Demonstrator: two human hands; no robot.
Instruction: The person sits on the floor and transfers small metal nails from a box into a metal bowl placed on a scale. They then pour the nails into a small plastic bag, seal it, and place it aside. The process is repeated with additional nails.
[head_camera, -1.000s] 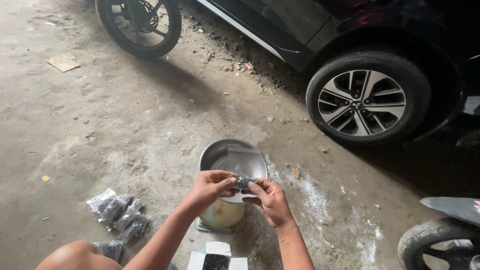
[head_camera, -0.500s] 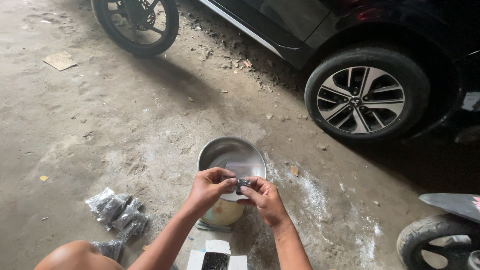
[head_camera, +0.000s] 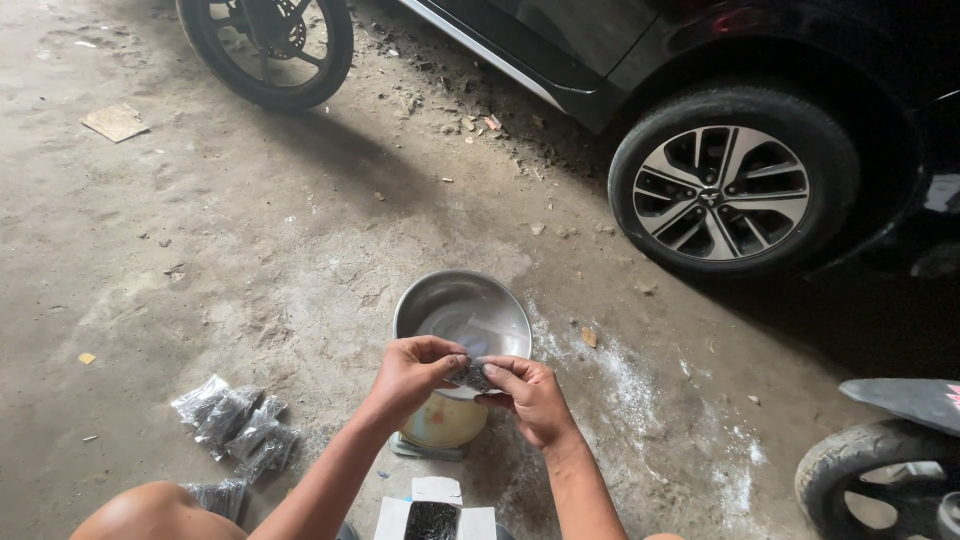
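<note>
My left hand (head_camera: 410, 372) and my right hand (head_camera: 528, 398) meet over the near rim of a steel bowl (head_camera: 462, 312) that stands on the concrete floor. Between their fingertips they pinch a small clear plastic packet (head_camera: 470, 376) with dark small parts inside. Under the hands sits a round yellowish tub (head_camera: 443, 424) on a flat grey piece. An open white box (head_camera: 432, 518) with dark contents lies close to me, between my forearms.
Several clear packets of dark parts (head_camera: 235, 425) lie on the floor at the left, another by my knee (head_camera: 215, 495). A black car's wheel (head_camera: 728, 190) is at the right, a motorcycle wheel (head_camera: 268, 45) at the top, a scooter tyre (head_camera: 880, 480) at lower right.
The view has drifted slightly. Both hands stay together on the small packet over the bowl, fingers shifting a little on it.
</note>
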